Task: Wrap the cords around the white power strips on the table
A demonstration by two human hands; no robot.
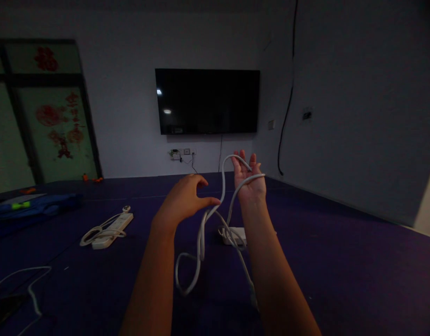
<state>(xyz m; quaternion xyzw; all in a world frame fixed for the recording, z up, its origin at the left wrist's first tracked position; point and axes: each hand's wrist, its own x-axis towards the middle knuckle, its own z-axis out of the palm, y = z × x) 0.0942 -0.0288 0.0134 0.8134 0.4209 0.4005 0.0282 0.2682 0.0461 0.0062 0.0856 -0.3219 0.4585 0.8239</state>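
A white power cable (201, 233) hangs in tangled loops between my two hands. My right hand (250, 182) is raised palm up with its fingers spread, and the cable is looped across the palm and fingers, held up by it. To its left, my left hand (183, 198) has thumb and fingers apart in a C shape. The left thumb tip is at the cable, apparently touching it. Below the hands, a white power strip (238, 234) lies on the purple floor, partly hidden by the cable loops and my right forearm.
Another white power strip (113, 231) with its cord and plug lies to the left. Blue cloth (36, 210) lies at far left; a white cable (32, 294) is nearer. A television (209, 101) hangs on the far wall, above sockets (183, 152). A black cable (287, 109) hangs at right.
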